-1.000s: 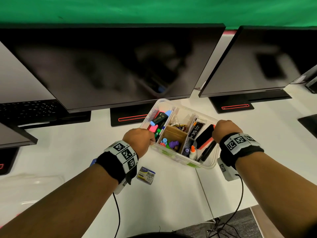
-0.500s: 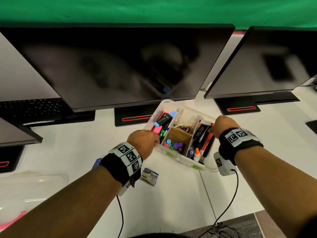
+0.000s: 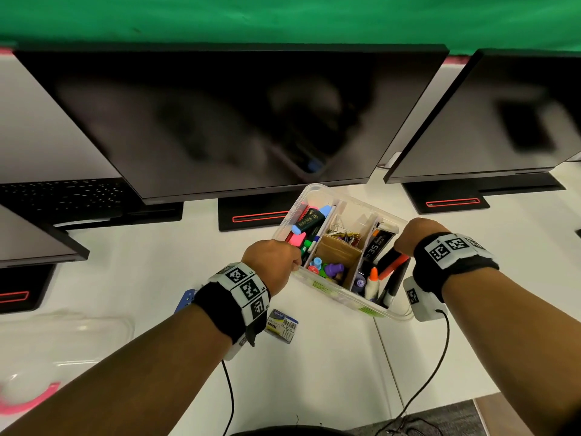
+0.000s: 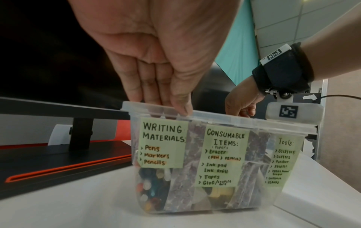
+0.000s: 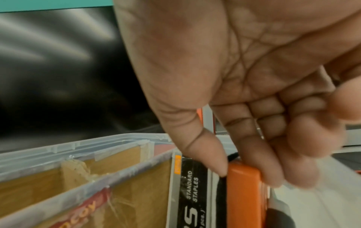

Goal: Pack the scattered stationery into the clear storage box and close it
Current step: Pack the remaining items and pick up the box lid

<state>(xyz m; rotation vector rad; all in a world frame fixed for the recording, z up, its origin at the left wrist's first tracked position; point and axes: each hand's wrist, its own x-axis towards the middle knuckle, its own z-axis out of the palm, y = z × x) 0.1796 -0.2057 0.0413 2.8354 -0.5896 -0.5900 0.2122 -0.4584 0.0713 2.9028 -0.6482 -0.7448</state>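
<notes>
Even, bright overhead light; white surface (image 3: pixel 163 278) near blown out, shadows soft. Monitor screens (image 3: pixel 239 121) carry smeared dull reflections. Head view bows straight edges toward corners (wide-angle). Left wrist view: labels sharp, palm up close soft. Right wrist view: fingertips (image 5: pixel 304 157) motion-blurred, streaky glare on dark screen behind.

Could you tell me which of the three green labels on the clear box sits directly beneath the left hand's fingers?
The "Writing Materials" label, leftmost of the three; the left hand's fingers meet the rim just above it.
</notes>
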